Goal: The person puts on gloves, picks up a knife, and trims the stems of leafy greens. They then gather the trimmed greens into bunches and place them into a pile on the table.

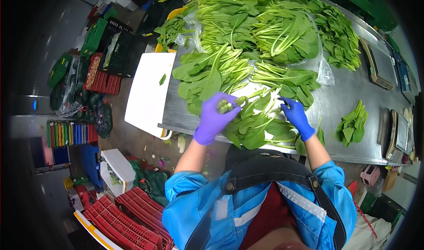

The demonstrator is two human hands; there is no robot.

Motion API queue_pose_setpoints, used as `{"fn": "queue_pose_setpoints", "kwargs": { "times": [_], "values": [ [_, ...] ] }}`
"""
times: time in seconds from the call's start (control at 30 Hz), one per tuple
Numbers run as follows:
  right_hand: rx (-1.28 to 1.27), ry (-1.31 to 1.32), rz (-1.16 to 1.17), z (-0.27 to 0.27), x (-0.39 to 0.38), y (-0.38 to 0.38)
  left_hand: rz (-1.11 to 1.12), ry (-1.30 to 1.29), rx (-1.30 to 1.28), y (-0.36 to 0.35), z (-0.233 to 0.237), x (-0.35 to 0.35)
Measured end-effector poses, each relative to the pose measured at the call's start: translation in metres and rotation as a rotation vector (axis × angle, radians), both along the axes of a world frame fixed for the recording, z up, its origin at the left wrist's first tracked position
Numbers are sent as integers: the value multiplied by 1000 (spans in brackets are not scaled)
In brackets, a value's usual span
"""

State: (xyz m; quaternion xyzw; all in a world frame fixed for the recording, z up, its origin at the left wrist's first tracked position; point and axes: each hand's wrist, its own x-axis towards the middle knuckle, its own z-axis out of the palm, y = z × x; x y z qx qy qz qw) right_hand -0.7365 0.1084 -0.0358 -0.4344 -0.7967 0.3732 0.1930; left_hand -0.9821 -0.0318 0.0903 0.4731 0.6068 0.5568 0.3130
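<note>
My left hand point(214, 117), in a purple glove, is closed around thick green stems point(225, 106) whose ends poke out between the fingers. My right hand point(297, 116), in a dark blue glove, reaches in from the right with thumb and fingers apart, beside the pale stems of loose leafy greens point(254, 128) at the table's near edge. No held thing shows in it. Under these greens a white surface shows in part. Just beyond both hands lie more bunches of leafy greens point(282, 75), stems toward the middle.
A big heap of greens point(274, 24), partly on clear plastic, covers the far side of the metal table point(340, 91). One small bunch point(352, 124) lies right. Scales point(399, 133) line the right edge. A white bin point(148, 91) stands left; red crates point(126, 219) sit lower left.
</note>
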Motion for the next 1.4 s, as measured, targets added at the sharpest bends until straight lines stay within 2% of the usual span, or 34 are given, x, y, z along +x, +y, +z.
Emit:
{"fn": "queue_pose_setpoints", "kwargs": {
  "times": [0.03,0.1,0.13,0.17,0.23,0.27,0.3,0.37,0.4,0.43,0.47,0.5,0.53,0.57,0.6,0.63,0.7,0.73,0.8,0.83,0.9,0.93,0.97,1.03,1.1,1.17,1.2,1.27,1.3,1.37,1.4],
  "values": [
    [89,121,25,-17,-20,11,2,0,-1,-4,12,-5],
    [108,-40,129,-30,-60,26,-396,-434,-157,-9,39,-11],
    [113,-107,209,-34,-78,31,-555,-538,-232,-9,41,-14],
    [115,-102,218,-50,-88,36,-546,-533,-230,-9,40,-15],
    [255,-465,315,-84,-102,42,-548,-66,-366,-10,30,-17],
    [263,-481,338,-87,-100,45,-423,190,-235,-12,7,-21],
    [322,-395,284,-87,-96,43,-417,195,-239,-15,-9,-29],
    [69,-494,315,-20,-89,35,-11,933,-397,-18,-33,-39],
    [73,-497,316,0,-83,32,-9,952,-442,-17,-38,-42],
    [27,-389,341,16,-74,28,-12,949,-438,-15,-38,-40],
    [-18,-284,361,29,-67,24,-124,784,-300,-10,-38,-35],
    [-17,-291,351,41,-61,22,-234,614,-163,-6,-39,-28],
    [-107,-277,387,52,-59,19,-241,612,-152,2,-44,-16],
    [-196,-257,419,63,-57,16,-298,519,-29,12,-50,-2],
    [-27,-207,427,73,-55,9,-357,424,92,20,-54,10],
    [-52,-169,405,89,-53,3,-368,423,105,27,-50,19],
    [-4,-139,385,87,-44,1,-542,206,-200,36,-41,34],
    [0,-142,373,86,-39,0,-580,181,-250,40,-51,35],
    [-677,216,-15,84,-29,0,-523,213,-274,41,-69,34],
    [-661,383,-132,81,-21,3,-450,240,-302,41,-73,35],
    [-362,435,-302,55,-12,5,-390,253,-329,40,-60,37],
    [-186,297,-213,62,-8,-1,-326,269,-357,39,-53,37],
    [-189,299,-212,53,-6,-7,-325,270,-361,39,-49,36],
    [79,261,57,34,-7,-19,-354,82,-355,40,-44,36],
    [132,96,112,29,-10,-25,-378,91,-308,39,-36,39],
    [114,108,120,46,-19,-30,-400,100,-262,37,-33,40],
    [112,111,123,36,-18,-28,-394,29,-276,35,-32,40],
    [-28,168,130,12,-12,-22,-384,-38,-292,31,-35,35],
    [-106,41,142,6,-4,-18,-352,-109,-240,28,-41,27],
    [-478,82,102,36,2,-20,-309,-178,-175,31,-38,19],
    [-566,213,141,63,0,-23,-348,-120,-214,30,-30,20]
  ]
}}
